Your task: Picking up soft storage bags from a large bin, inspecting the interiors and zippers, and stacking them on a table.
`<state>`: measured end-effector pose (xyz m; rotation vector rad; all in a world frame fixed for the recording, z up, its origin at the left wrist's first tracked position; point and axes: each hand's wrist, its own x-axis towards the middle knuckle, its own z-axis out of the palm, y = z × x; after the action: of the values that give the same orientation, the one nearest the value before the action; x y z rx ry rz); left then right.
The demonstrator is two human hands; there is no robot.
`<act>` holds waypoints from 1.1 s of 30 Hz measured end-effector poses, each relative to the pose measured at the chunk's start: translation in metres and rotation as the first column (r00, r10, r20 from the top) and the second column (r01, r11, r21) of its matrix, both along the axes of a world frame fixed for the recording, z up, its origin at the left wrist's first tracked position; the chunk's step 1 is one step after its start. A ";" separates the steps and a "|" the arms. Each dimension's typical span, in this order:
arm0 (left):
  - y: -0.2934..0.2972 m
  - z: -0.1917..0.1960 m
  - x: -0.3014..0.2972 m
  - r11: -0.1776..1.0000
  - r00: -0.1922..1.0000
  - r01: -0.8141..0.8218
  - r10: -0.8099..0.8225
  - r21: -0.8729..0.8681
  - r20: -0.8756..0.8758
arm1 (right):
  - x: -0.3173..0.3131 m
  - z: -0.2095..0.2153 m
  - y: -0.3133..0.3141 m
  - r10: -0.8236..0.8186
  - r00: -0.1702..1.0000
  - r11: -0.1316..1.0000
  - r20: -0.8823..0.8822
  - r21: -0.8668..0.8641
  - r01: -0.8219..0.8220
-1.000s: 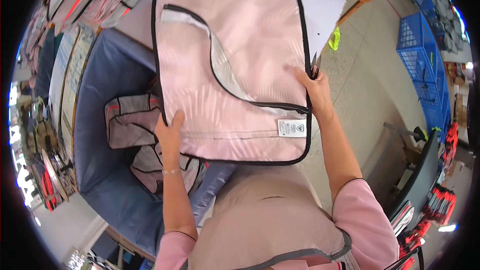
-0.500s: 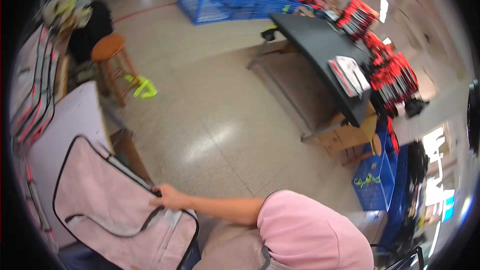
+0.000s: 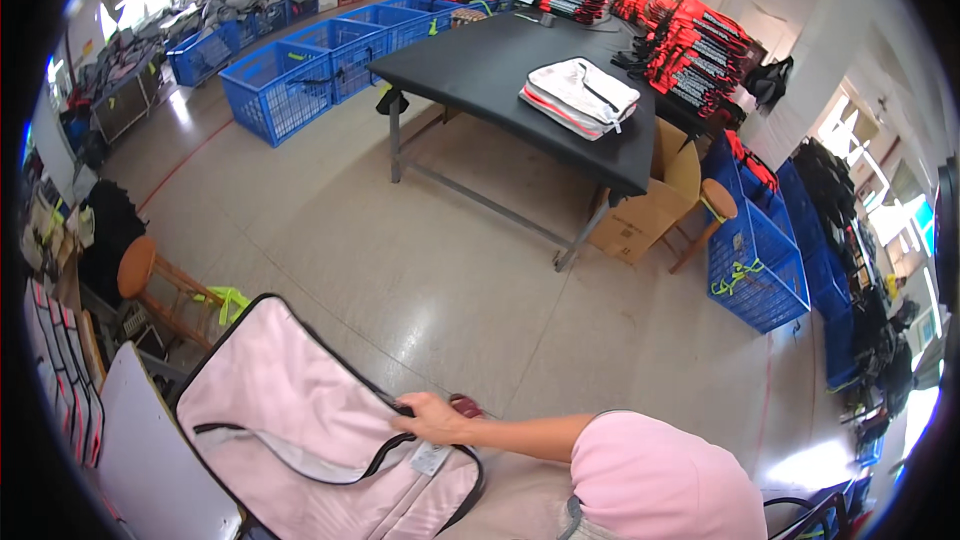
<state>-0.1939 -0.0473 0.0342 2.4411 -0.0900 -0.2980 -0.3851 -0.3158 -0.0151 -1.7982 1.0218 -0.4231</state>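
Note:
My right hand (image 3: 432, 418) reaches across to the left, its fingers closed on the upper right edge of a pale pink fabric panel (image 3: 265, 370). Black binding runs around the panel. Across it a curved black-edged slit hangs partly open, showing a grey-white inside. A small white label (image 3: 428, 457) sits on the panel just below my hand. The panel is spread out beside my apron, with its lower edge running out of the picture. My left hand does not show.
A pale board (image 3: 150, 450) and trimmed panels (image 3: 65, 370) lie at left, near a wooden stool (image 3: 140, 265). Ahead, a black table (image 3: 470, 55) carries folded white pieces (image 3: 580, 95) and red-black stacks (image 3: 695, 50). Blue crates (image 3: 275, 90), a carton (image 3: 645, 205) and another crate (image 3: 755, 270) stand around it.
The view has swung left to right, bringing the black table nearer the middle. My right hand keeps its hold on the pink panel, which has come along with me off the pale board.

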 end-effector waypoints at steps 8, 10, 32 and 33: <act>-0.223 0.025 -0.097 0.909 0.930 0.365 -0.364 -0.203 0.042 | -0.166 0.019 -0.127 -0.402 0.915 0.914 0.033 0.078 0.399; -0.287 0.020 -0.125 0.867 0.895 0.445 -0.439 -0.226 0.079 | -0.206 0.026 -0.160 -0.512 0.858 0.858 0.039 -0.021 0.513; -0.990 0.223 -0.386 -0.247 0.127 0.892 -0.665 -0.378 0.735 | -0.498 0.207 -0.557 -0.743 0.044 -0.012 0.668 -0.080 0.997; -1.021 0.228 -0.403 -0.266 0.076 0.907 -0.660 -0.326 0.748 | -0.509 0.207 -0.577 -0.714 -0.053 -0.015 0.698 0.060 0.998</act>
<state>-0.5967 -1.0687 0.2619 0.9533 -1.7690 -0.3393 -0.8938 -0.8933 0.1924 -0.7756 1.6839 -2.1929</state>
